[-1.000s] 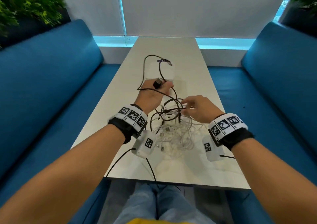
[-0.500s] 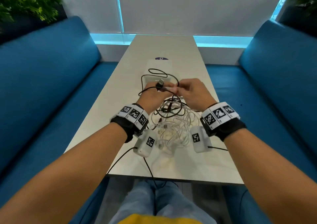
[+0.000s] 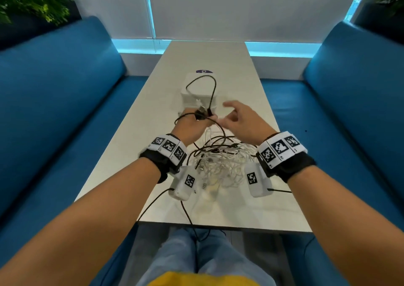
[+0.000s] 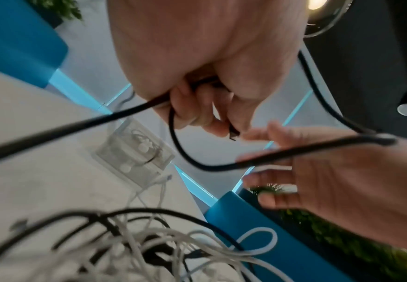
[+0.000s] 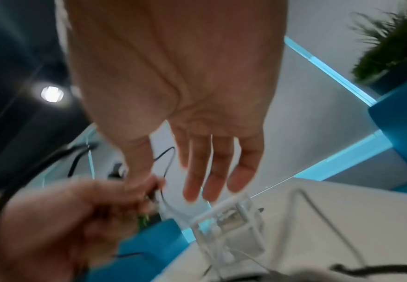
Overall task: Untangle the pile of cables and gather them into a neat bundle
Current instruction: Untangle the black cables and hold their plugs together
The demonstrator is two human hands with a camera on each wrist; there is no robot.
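A tangled pile of white and black cables (image 3: 218,161) lies on the table (image 3: 153,119) between my wrists. My left hand (image 3: 195,120) hovers above the pile's far side and grips several turns of a black cable (image 3: 213,88), whose loop arches up over a white box. In the left wrist view the left hand (image 4: 197,99) is curled round the black cable (image 4: 192,162), and a plug end sticks out of the fist. My right hand (image 3: 232,114) floats just right of it with fingers spread and holds nothing; its fingers (image 5: 209,171) are straight.
A white, partly clear box (image 3: 192,97) stands on the table just beyond my hands, with a purple sticker (image 3: 204,71) behind it. Blue sofas (image 3: 54,110) flank the table on both sides. Thin black leads from the wrist cameras hang over the near table edge (image 3: 218,227).
The right hand, which was pinching the black cable beside the left hand, has let go and opened, drifting slightly right. The black loop now stands taller over the box.
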